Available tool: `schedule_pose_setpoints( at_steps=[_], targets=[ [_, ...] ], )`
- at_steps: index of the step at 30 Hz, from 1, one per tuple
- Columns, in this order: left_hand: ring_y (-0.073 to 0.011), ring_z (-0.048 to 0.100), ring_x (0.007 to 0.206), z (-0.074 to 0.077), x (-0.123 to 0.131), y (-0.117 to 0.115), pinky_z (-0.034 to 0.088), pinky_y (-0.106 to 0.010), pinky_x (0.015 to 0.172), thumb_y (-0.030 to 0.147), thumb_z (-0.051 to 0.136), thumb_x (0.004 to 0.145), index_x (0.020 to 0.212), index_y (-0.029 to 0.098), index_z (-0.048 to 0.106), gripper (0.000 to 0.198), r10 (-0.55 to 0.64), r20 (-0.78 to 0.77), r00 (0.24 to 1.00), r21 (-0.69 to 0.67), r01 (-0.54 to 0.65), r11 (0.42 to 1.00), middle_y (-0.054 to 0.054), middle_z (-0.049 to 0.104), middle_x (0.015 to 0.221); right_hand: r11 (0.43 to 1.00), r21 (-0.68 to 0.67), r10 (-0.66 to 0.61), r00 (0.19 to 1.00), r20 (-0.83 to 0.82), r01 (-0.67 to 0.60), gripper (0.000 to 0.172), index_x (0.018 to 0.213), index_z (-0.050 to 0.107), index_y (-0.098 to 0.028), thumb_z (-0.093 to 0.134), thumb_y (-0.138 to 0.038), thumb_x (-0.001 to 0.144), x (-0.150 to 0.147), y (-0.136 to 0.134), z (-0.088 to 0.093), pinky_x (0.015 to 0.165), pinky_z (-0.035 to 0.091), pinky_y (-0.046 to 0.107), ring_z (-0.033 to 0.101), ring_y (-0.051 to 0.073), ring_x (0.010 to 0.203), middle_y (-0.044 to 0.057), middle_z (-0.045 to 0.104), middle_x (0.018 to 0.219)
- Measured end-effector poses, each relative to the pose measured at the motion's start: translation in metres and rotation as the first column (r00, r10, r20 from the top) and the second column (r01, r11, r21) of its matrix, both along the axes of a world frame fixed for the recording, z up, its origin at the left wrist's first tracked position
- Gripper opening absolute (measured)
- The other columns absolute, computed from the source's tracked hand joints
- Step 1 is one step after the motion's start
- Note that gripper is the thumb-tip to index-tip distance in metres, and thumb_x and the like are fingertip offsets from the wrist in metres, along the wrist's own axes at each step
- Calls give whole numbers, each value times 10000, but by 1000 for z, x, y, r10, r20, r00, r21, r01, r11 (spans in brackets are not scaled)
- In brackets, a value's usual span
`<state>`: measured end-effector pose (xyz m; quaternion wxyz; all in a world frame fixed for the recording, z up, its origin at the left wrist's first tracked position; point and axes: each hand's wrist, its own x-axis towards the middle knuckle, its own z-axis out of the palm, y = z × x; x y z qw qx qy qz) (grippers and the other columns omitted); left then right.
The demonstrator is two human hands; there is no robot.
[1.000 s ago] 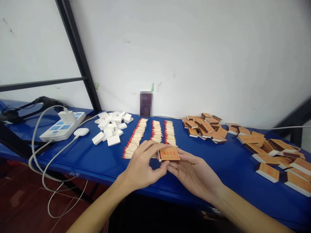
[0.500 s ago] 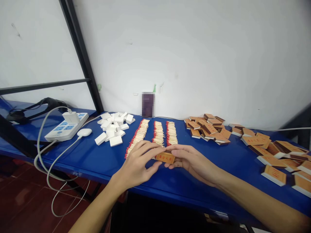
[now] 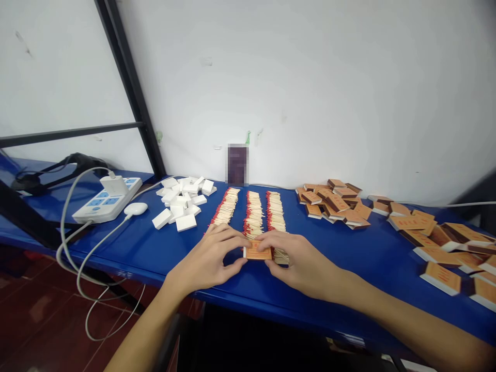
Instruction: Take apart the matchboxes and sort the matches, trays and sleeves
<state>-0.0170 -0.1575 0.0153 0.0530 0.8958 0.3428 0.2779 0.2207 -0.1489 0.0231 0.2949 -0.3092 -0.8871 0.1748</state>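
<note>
Both forearms reached in from below, palms down, wrists low over the glossy blue table (image 3: 147, 248). The left hand (image 3: 207, 260) and right hand (image 3: 300, 262) met at the near end of the matches (image 3: 253, 217), which lay in three straight red-tipped rows. Their fingertips were clamped on opposite ends of a matchbox (image 3: 258, 252), flat orange card with a white edge showing at its left. Left of the matches lay blocky white trays (image 3: 182, 201); right of them, heaped orange sleeves (image 3: 335, 201).
</note>
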Motion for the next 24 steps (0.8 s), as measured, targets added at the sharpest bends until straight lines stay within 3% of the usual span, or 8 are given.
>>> schedule_pose_setpoints(
  at_steps=[4,10,15,24],
  targets=[
    [-209,580,1056,-2,0,1,386,-379,947,209,568,938,1124,231,635,199,24,-43,999,8,-23,1000,-36,688,1117,999,34,-11,999,51,9,207,980,641,-219,540,-102,842,-1,1,-5,857,530,377,684,213,969,69,727,1072],
    [-205,565,1065,-6,-1,2,357,-385,952,184,586,926,1152,227,614,231,47,-88,995,25,-45,999,-25,685,1107,987,158,-52,989,140,30,249,1041,643,-225,588,-111,827,1,4,-13,1057,380,539,575,296,1209,67,731,1032],
    [-214,563,1079,-7,-2,1,354,-398,959,198,572,941,1152,230,619,219,53,-112,992,29,-50,998,-36,680,1146,985,164,-87,980,179,57,291,1078,650,-241,602,-119,818,2,4,-14,1060,364,541,500,325,1291,60,731,1074],
    [-216,575,1068,-11,-6,5,397,-373,913,176,546,937,1220,279,650,319,56,-131,990,128,-39,991,-47,653,1157,977,199,-104,981,165,70,309,1078,669,-229,573,-90,820,7,-1,-11,1044,395,532,519,325,1271,68,731,1114]
  ],
)
